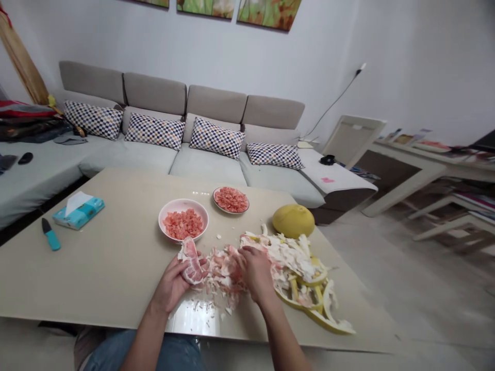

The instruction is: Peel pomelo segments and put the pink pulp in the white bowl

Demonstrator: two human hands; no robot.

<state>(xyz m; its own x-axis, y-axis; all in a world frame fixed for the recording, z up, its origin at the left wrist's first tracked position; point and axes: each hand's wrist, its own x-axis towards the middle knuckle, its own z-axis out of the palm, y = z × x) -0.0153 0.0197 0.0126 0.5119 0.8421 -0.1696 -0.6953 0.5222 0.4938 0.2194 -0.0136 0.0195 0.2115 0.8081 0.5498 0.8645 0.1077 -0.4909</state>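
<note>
Fingers of my left hand (172,283) are wrapped round a partly peeled piece of pomelo (193,269), pink with white skin on it. Over the heap of white and pink peel scraps (222,268) is my right hand (257,273), its fingers bent down into the scraps. Whether it grips anything is hidden. A white bowl (162,216) with pink pulp (183,224) stands just beyond my left hand. Farther back, a dark-rimmed plate (247,208) carries more pink pulp (231,199). Thick yellow rinds (320,312) lie to the right of my right hand.
A whole yellow pomelo (294,220) sits at the table's right side, behind the rinds. On the left lie a blue tissue pack (83,212) and a knife with a turquoise handle (52,239). A grey sofa (209,165) stands behind the table (116,257).
</note>
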